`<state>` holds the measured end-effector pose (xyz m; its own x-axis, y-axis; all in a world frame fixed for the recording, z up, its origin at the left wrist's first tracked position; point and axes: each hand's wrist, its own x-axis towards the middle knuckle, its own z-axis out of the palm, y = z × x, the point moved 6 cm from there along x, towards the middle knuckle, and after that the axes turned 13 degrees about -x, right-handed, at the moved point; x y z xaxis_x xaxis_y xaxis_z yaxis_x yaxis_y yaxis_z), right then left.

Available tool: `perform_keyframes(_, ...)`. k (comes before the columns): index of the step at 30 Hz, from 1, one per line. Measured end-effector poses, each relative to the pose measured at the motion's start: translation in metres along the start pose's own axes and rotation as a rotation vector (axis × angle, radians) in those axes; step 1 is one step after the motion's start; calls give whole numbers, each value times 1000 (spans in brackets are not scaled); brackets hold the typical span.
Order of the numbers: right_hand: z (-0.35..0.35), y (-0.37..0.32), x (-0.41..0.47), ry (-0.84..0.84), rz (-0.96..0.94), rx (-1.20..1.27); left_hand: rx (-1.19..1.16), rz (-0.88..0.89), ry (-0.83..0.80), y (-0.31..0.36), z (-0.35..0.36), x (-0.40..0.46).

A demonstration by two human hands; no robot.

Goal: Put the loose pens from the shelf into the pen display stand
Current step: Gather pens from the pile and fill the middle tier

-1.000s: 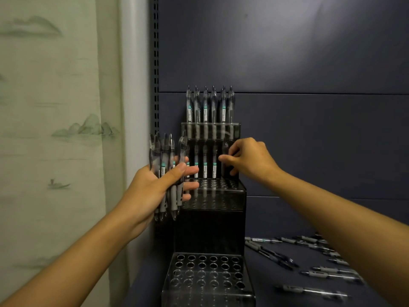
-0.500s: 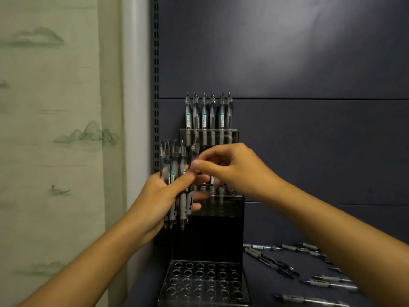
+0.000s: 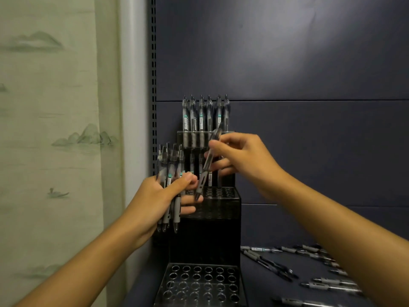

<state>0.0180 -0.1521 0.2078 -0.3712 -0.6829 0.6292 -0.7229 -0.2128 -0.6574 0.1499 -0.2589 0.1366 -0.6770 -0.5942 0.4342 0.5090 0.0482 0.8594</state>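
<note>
A black stepped pen display stand (image 3: 221, 209) rises against the dark shelf back. Its top tier holds a row of upright pens (image 3: 204, 114), and a few more stand in the tier below. The lowest tier (image 3: 200, 284) shows only bare holes. My left hand (image 3: 159, 202) grips a bundle of pens (image 3: 169, 171) just left of the stand. My right hand (image 3: 241, 158) pinches a single pen (image 3: 207, 165), tilted with its tip down over the middle tier's holes.
Several loose pens (image 3: 309, 269) lie on the dark shelf board to the right of the stand. A slotted shelf upright (image 3: 153, 63) runs up the left side, with a pale painted wall panel (image 3: 51, 129) beyond it.
My right hand came back from the stand to the bundle, drew one pen out, and now holds it over the middle tier. The left hand has stayed put with the bundle.
</note>
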Motion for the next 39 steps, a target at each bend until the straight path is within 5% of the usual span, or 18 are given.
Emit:
perform_keyframes(11, -53, 30, 26, 228, 34, -211, -7, 17, 45, 5, -17, -7)
perform_keyframes(28, -32, 55, 23, 150, 78, -320, -1, -17, 21, -5, -17, -6)
perform_keyframes(39, -25, 60, 21, 110, 26, -617, -3, -45, 12, -14, -15, -5)
